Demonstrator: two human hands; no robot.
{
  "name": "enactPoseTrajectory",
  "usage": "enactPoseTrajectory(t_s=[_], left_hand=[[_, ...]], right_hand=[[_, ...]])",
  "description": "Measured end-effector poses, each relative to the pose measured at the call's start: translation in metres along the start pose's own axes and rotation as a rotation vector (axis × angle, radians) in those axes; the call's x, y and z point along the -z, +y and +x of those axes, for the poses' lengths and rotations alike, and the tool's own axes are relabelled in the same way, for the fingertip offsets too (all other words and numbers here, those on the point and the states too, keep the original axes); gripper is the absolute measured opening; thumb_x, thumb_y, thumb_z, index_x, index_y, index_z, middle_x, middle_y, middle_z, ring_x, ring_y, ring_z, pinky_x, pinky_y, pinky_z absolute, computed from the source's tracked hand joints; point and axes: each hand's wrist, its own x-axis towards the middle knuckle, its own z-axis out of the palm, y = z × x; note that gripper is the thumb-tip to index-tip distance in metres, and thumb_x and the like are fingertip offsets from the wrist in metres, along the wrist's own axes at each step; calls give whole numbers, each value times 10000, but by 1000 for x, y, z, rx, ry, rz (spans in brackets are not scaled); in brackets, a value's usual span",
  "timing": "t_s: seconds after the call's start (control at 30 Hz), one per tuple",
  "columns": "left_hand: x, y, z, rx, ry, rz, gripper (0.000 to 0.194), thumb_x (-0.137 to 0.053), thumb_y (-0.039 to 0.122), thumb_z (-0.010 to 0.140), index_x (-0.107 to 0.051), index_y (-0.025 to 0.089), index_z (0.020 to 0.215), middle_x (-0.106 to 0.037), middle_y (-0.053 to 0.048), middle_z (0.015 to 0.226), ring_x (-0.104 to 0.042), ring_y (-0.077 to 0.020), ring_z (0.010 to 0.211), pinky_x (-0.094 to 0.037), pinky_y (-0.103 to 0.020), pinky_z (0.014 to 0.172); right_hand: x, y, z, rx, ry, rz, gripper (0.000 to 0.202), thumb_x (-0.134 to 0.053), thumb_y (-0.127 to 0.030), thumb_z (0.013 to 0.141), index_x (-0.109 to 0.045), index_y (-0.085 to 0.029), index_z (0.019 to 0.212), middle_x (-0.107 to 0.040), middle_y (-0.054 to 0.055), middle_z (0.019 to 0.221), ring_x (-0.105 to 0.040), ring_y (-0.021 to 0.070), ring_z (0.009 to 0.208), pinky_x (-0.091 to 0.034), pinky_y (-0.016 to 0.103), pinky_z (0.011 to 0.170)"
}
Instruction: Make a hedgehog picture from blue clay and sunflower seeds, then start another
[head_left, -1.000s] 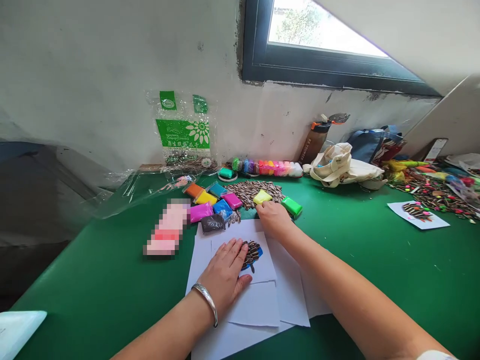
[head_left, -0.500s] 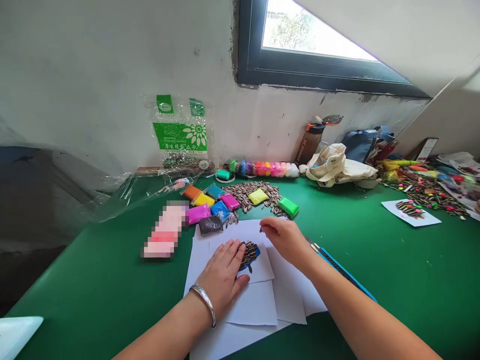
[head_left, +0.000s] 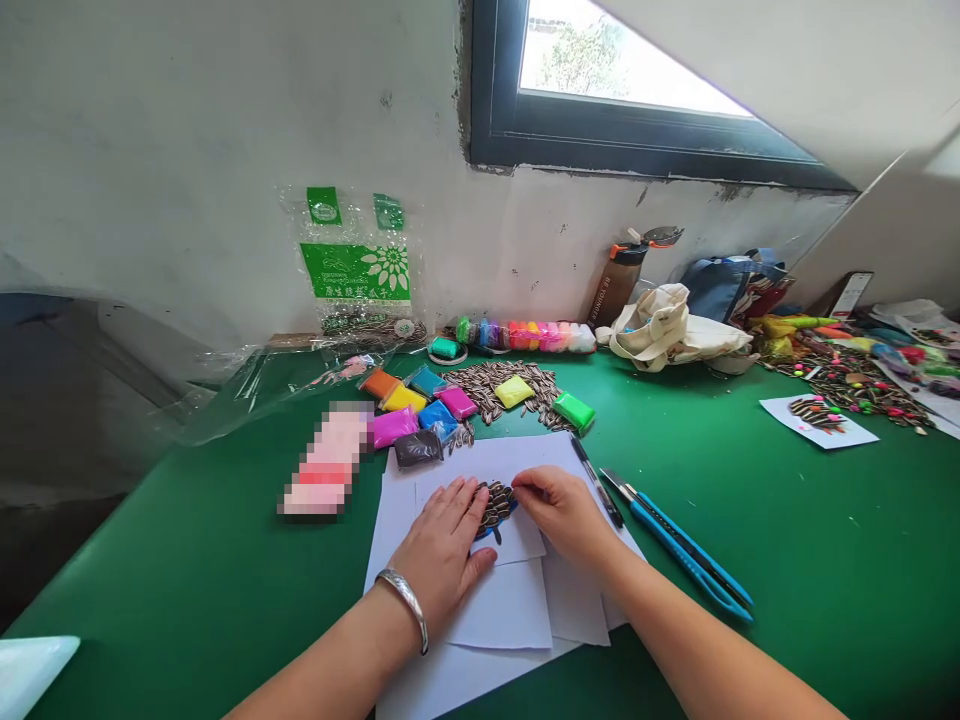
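Observation:
A small craft of striped sunflower seeds [head_left: 496, 508] set in overlapping rows on blue clay [head_left: 512, 503] lies on white paper [head_left: 501, 603]. My left hand [head_left: 444, 535] rests flat on the paper, its fingers stretched out and its fingertips against the craft's left side. At the craft's right edge, my right hand [head_left: 559, 508] has thumb and forefinger pinched together on a sunflower seed, mostly hidden by the fingers. Past the paper's top lie a pile of loose sunflower seeds [head_left: 484, 388] and several clay packets, among them a black one [head_left: 418, 450].
Right of the paper lie a black pen [head_left: 600, 485] and blue tweezers [head_left: 690, 552] beside a thin blade tool. A plastic seed bag [head_left: 356, 270] leans on the wall. A bottle [head_left: 619, 285], a cream cloth bag [head_left: 671, 330] and a finished-looking seed card [head_left: 817, 422] are farther right.
My right hand has come down and toward me, from above the craft to its right edge, carrying a small dark seed. The pen and tweezers are now uncovered. My left hand stays put.

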Motion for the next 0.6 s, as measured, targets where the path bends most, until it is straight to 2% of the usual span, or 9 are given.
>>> enactPoseTrajectory(t_s=[0.23, 0.6], left_hand=[[1, 1, 0, -30, 36, 9, 503, -486, 325, 876, -403, 194, 1355, -401, -154, 1399, -354, -325, 1287, -370, -527, 1006], [-4, 0, -1, -32, 76, -15, 490, -504, 324, 864, -437, 201, 1333, -409, -153, 1393, -349, -327, 1289, -364, -527, 1006]], right_hand=[[-1, -1, -1, -7, 22, -64, 142, -525, -191, 817, -667, -200, 820, -659, 20, 770, -569, 158, 744, -420, 263, 692], [-3, -5, -1, -39, 35, -101, 139, -505, -155, 796, -640, -182, 777, -636, 18, 730, -551, 158, 733, -394, 257, 677]])
